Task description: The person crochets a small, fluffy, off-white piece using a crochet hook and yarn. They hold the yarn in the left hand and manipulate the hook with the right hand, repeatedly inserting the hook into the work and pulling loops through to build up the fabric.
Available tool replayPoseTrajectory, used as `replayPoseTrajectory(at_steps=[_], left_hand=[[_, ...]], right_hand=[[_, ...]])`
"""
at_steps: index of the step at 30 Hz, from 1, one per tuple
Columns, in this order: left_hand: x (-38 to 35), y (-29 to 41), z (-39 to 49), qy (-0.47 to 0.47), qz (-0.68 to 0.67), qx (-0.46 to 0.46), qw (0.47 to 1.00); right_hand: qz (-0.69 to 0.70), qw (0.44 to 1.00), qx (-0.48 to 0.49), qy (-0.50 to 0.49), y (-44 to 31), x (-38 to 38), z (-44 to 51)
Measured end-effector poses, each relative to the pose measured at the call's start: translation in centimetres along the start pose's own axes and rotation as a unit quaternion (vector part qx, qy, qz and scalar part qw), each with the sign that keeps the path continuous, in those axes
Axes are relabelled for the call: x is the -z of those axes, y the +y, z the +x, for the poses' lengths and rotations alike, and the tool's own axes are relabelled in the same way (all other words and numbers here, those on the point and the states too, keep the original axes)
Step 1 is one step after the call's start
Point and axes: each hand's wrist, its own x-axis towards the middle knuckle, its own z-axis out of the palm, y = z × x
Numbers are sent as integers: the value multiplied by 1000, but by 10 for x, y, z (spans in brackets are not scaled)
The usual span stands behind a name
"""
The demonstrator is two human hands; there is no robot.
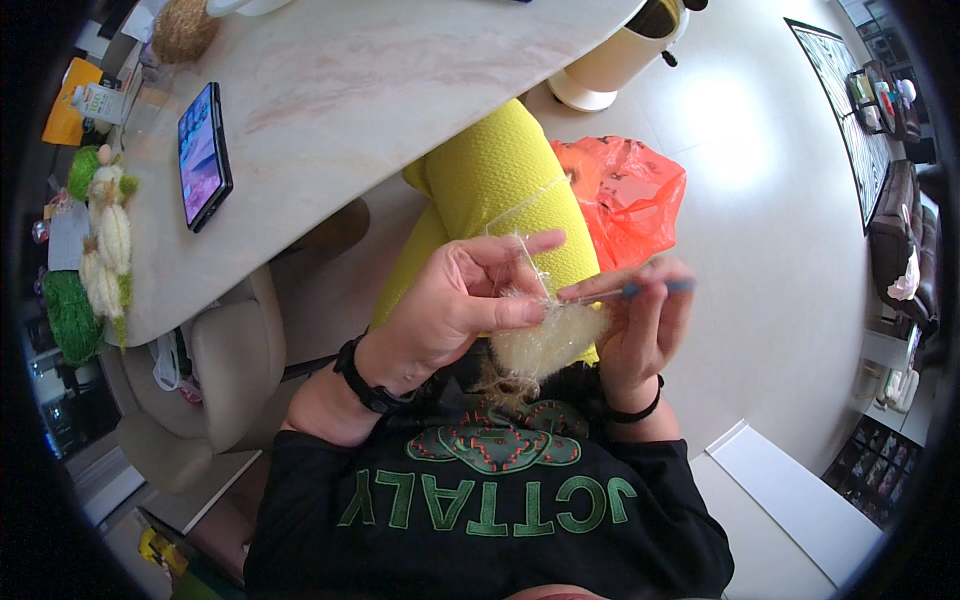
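My left hand (480, 289) pinches a fuzzy cream crochet piece (547, 341) at its top edge between thumb and fingers. A thin strand of cream yarn (527, 202) loops over the raised index finger and runs across my lap toward a red plastic bag. In my right hand (649, 330) is a crochet hook (634, 289) with a blue handle, its tip at the piece's edge near my left thumb. Brown fibres (510, 386) hang from the piece's lower end. The right fingertips are slightly blurred.
A marble-topped table (360, 97) curves along the left, bearing a smartphone (204, 157), cream and green fuzzy crocheted pieces (111, 240), green yarn (71, 315) and a brown yarn ball (184, 30). The red plastic bag (630, 199) sits beyond my knee. A beige chair (232, 367) stands left; a cream bin (615, 64) is ahead.
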Motion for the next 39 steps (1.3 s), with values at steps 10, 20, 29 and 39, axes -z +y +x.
replayPoseTrajectory(at_steps=[10,20,29,39], left_hand=[[-7,-6,-3,1,38,-3,999],[-2,-6,-2,-63,-66,57,994],[-12,0,-9,-14,71,-3,997],[-10,14,-9,-57,33,87,994]], right_hand=[[-451,832,302,-117,3,3,6],[-76,996,39,-6,2,-6,-2],[-88,996,-31,6,-10,-6,5],[-36,995,78,-47,2,7,4]])
